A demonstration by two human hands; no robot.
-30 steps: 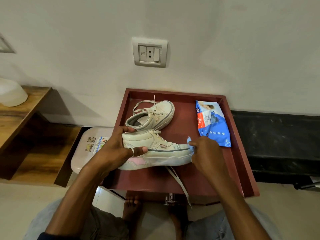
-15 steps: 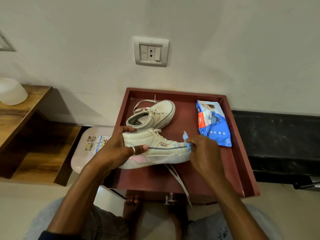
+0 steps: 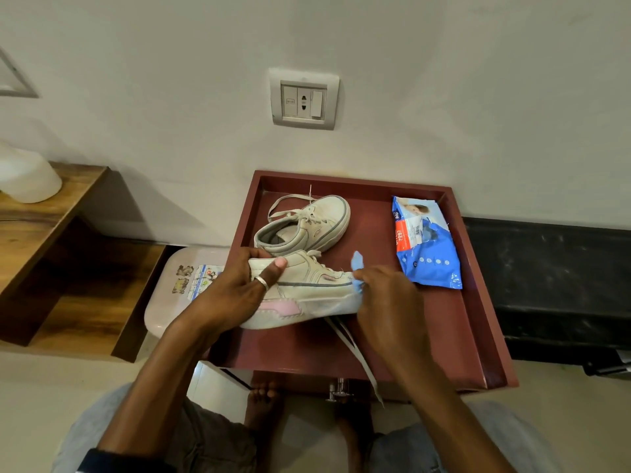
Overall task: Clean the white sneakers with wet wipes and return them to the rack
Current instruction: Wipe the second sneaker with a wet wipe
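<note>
Maroon wood formed the shallow tray-topped table (image 3: 300, 349), the largest thing below the pale wall (image 3: 478, 97), with a wooden shelf (image 3: 41, 227) to its left and a black padded surface (image 3: 553, 285) to its right. Two white sneakers were in the tray. The far sneaker (image 3: 307, 227) stood on the tray floor near the back rim, toe to the right, laces loose. The near sneaker (image 3: 307, 288) was just in front of it, its side toward the camera, showing a pink patch at the heel and a grey stripe. Whether its sole touched the tray could not be told. One lace (image 3: 351, 349) trailed over the tray's front edge. A blue pack of wet wipes (image 3: 426, 244) lay flat toward the tray's back right corner, apart from the shoes. The left hand (image 3: 232, 291) was clamped round the near sneaker's heel, thumb on its side and fingers over the collar. The right hand (image 3: 389, 302) pinched a small blue wipe (image 3: 357, 264) against the toe. A silver ring (image 3: 262, 281) circled the left thumb.
</note>
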